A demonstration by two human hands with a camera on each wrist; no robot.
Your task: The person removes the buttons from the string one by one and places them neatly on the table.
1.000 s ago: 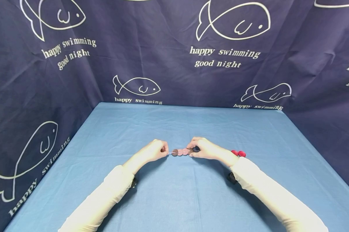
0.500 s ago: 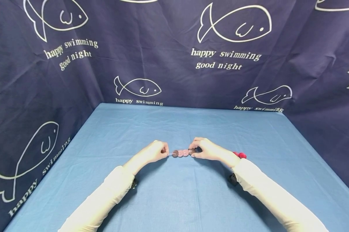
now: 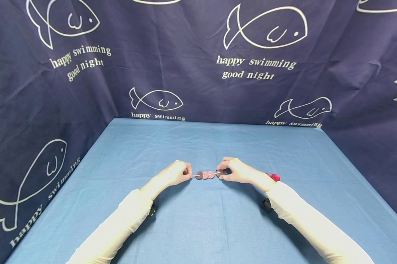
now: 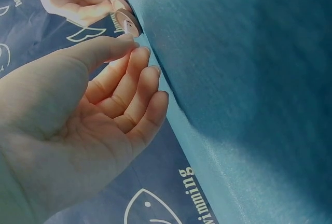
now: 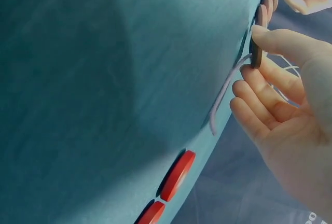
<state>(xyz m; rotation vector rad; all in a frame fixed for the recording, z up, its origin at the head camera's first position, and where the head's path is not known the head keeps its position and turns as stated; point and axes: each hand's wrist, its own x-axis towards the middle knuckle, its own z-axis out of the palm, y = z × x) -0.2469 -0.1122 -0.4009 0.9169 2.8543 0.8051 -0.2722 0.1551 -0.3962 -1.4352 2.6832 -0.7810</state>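
Several buttons are threaded on a pale cord (image 5: 223,95) in a row between the two hands. At the left end of the row is a brown button (image 3: 199,175), beside overlapping pink buttons (image 3: 211,174). My left hand (image 3: 179,172) pinches the cord just left of that brown button, between thumb and forefinger. Thumb and fingers of my right hand (image 3: 234,170) pinch a darker brown button (image 5: 256,53) by its edges, a small gap from the pink ones. The right wrist view shows the cord's tail running out past this button onto the cloth.
Red buttons (image 5: 177,176) lie on the blue cloth (image 3: 192,227), partly behind the right forearm in the head view. Dark blue curtains (image 3: 198,73) with white fish prints stand around the back and sides of the table.
My right hand has shifted slightly right along the cord with the darker brown button, widening the gap to the pink ones. The left hand stays in nearly the same place.
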